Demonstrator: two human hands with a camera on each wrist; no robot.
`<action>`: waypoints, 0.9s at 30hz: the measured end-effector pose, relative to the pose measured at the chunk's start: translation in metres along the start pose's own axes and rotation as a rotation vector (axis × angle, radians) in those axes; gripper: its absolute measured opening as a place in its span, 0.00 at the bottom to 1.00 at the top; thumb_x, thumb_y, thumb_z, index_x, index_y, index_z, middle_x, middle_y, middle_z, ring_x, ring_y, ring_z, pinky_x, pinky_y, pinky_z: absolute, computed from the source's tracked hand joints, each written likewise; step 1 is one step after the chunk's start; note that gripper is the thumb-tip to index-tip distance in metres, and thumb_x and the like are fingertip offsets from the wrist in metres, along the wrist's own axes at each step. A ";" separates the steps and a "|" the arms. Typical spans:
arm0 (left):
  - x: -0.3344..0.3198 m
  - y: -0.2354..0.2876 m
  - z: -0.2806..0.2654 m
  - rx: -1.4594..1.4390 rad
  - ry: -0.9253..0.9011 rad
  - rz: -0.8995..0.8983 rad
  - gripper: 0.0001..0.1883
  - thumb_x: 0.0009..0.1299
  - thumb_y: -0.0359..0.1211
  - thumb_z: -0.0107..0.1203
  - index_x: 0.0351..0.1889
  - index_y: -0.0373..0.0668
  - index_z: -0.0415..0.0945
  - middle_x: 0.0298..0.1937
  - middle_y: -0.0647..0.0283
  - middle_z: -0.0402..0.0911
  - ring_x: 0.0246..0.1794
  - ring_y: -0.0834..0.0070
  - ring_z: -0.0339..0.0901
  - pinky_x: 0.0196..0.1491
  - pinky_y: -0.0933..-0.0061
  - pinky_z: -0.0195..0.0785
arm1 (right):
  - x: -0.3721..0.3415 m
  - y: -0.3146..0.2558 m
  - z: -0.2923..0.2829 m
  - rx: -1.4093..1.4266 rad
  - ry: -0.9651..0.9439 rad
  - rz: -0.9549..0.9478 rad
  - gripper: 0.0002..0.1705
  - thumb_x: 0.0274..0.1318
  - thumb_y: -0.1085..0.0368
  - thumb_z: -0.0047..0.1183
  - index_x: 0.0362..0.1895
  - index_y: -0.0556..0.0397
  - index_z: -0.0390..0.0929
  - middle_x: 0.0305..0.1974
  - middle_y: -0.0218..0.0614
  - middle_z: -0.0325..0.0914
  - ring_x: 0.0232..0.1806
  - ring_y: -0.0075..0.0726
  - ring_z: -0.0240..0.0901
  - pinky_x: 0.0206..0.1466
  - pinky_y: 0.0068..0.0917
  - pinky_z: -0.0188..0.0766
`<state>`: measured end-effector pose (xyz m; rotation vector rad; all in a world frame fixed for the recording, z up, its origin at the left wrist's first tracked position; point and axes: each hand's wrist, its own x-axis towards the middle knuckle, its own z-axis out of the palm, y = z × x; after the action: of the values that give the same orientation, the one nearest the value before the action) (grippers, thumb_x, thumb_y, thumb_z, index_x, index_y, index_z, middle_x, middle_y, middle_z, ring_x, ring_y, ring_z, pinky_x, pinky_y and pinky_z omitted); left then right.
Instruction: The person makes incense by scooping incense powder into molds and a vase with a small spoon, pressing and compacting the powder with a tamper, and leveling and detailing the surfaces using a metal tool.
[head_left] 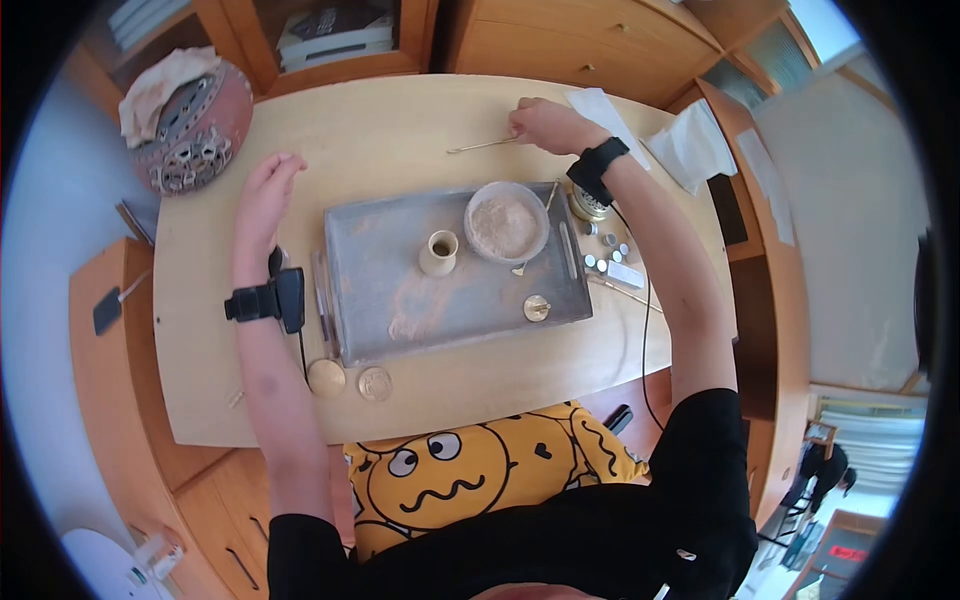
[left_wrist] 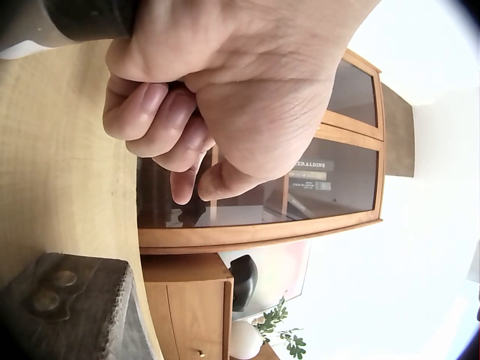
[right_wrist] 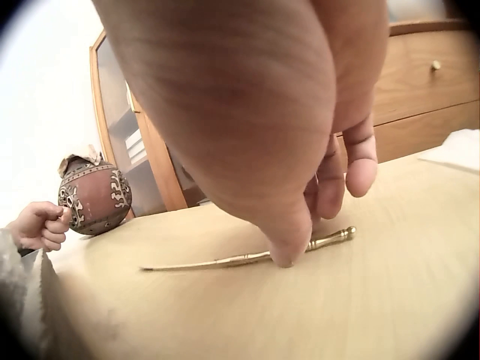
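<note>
Head view: right hand (head_left: 558,127) at slim gold stick (head_left: 482,146), beyond grey tray (head_left: 370,270); left hand (head_left: 266,198) left of tray. Left wrist: fingers (left_wrist: 154,139) loosely curled, holding nothing. Right wrist: thumb (right_wrist: 285,251) against stick; cannot tell whether pinched.

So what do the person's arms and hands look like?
The left hand and right hand have no gloves. The arms come out of short black sleeves. Each wrist wears a dark strap with a chunky black gadget, one on the left wrist and one on the right. A thin dark cable trails along the right arm.
</note>
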<state>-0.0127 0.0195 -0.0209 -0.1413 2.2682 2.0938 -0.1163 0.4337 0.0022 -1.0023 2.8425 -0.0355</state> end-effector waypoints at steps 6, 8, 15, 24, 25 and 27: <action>0.000 -0.001 -0.002 -0.041 0.008 -0.026 0.07 0.73 0.38 0.54 0.37 0.45 0.76 0.20 0.83 0.54 0.16 0.95 0.47 0.18 0.85 0.36 | -0.012 0.010 -0.012 0.016 0.031 0.033 0.10 0.59 0.64 0.53 0.40 0.57 0.75 0.37 0.42 0.79 0.42 0.50 0.76 0.47 0.41 0.71; -0.001 -0.002 -0.003 -0.033 0.024 -0.039 0.07 0.73 0.38 0.54 0.37 0.46 0.76 0.20 0.83 0.54 0.15 0.95 0.47 0.18 0.85 0.36 | -0.023 -0.009 -0.050 0.107 -0.035 0.143 0.10 0.61 0.65 0.50 0.40 0.60 0.74 0.34 0.43 0.81 0.39 0.45 0.78 0.43 0.40 0.73; -0.001 0.001 -0.001 -0.034 0.018 -0.031 0.07 0.74 0.37 0.53 0.37 0.46 0.75 0.20 0.83 0.55 0.15 0.94 0.47 0.18 0.86 0.35 | -0.098 -0.041 -0.086 0.632 0.368 0.156 0.11 0.65 0.62 0.51 0.44 0.57 0.78 0.31 0.29 0.78 0.34 0.21 0.72 0.37 0.22 0.68; -0.001 -0.001 -0.002 0.028 -0.030 -0.016 0.08 0.74 0.38 0.53 0.37 0.45 0.75 0.19 0.83 0.54 0.15 0.94 0.47 0.18 0.85 0.35 | -0.153 -0.103 -0.027 1.371 0.750 0.247 0.15 0.71 0.59 0.47 0.43 0.58 0.79 0.31 0.23 0.73 0.29 0.16 0.65 0.34 0.16 0.62; 0.000 -0.001 -0.002 0.038 -0.046 -0.028 0.08 0.74 0.37 0.52 0.37 0.44 0.75 0.19 0.83 0.54 0.15 0.94 0.47 0.18 0.85 0.35 | -0.154 -0.104 -0.021 1.411 0.781 0.248 0.15 0.72 0.58 0.47 0.43 0.58 0.79 0.31 0.24 0.73 0.29 0.16 0.65 0.33 0.17 0.62; -0.001 -0.002 -0.002 0.041 -0.057 -0.022 0.08 0.75 0.37 0.52 0.37 0.44 0.74 0.19 0.82 0.54 0.15 0.94 0.47 0.18 0.85 0.35 | -0.156 -0.109 -0.014 1.440 0.843 0.273 0.16 0.73 0.58 0.44 0.43 0.57 0.78 0.30 0.24 0.73 0.28 0.16 0.64 0.31 0.18 0.60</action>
<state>-0.0117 0.0175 -0.0226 -0.1031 2.2655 2.0122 0.0696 0.4463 0.0402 -0.2067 2.2801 -2.4241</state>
